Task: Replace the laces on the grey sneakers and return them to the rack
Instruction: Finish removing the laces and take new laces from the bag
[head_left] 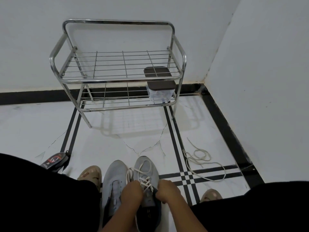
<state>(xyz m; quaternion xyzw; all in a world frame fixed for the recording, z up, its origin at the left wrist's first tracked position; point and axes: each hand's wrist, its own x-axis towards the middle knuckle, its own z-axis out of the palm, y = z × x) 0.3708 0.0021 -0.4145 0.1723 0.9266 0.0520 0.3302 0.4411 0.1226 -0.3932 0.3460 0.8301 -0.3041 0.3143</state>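
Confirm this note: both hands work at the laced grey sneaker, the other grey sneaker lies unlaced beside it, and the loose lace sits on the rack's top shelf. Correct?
One error. In the head view the loose lace lies on the floor right of the sneakers, not on the rack. The rest holds: left hand and right hand at the laced sneaker, unlaced sneaker beside it.

left hand (133, 190) and right hand (167, 190) side by side, fingers curled

There is one view, worn on the person's head, looking forward and steeply down over the knees. Nearest, at the bottom edge, sit the left hand (133, 192) and right hand (168, 191) over the pair of grey fabric sneakers (115, 181). Farther off, centre, stands the chrome wire two-shelf rack (117, 79) against the white wall (133, 7). Wide-angle bending curves the black-striped white tiled floor (33, 124).
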